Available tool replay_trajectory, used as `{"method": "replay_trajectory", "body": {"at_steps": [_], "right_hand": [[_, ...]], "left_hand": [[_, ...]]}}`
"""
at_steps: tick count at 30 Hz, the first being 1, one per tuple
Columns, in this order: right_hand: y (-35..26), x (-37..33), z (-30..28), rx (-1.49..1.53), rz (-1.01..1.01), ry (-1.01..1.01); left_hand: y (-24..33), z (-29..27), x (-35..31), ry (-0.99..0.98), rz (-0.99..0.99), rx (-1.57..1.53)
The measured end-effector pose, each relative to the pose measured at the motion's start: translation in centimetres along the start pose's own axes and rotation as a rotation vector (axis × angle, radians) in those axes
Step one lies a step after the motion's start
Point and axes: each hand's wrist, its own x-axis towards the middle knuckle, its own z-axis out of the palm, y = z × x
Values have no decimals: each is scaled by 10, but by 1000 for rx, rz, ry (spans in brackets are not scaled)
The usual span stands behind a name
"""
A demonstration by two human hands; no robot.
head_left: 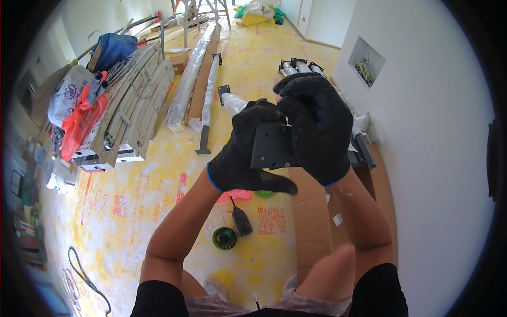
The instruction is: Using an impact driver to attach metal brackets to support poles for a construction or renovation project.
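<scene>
My left hand (244, 150), in a black glove with a blue cuff, wraps round the near end of a metal post (232, 103) sleeved in white film, its thumb sticking out to the right. On that near end is a square black end plate (270, 148) with small holes, tilted toward me. My right hand (319, 129), gloved alike, overlaps the plate's right edge with its fingers curled; what they may hold is hidden. The post's far end, with another black plate (224, 90), points away over the floor.
Film-wrapped posts (209, 100) lie ahead, beside a long wrapped bundle (190, 79). Several more posts (301, 66) rest near the right wall. Stacked boards (129, 100) stand left. Below my hands lie a dark bottle (242, 221), a green tub (224, 239) and cardboard (311, 222).
</scene>
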Motion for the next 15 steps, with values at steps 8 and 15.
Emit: {"method": "replay_trajectory", "body": {"at_steps": [8, 15], "right_hand": [[-12, -21, -11, -42, 405, 7], [-9, -14, -11, -75, 303, 8]], "left_hand": [[-11, 0, -1, 27, 106, -16], [-15, 5, -3, 89, 103, 126]]}}
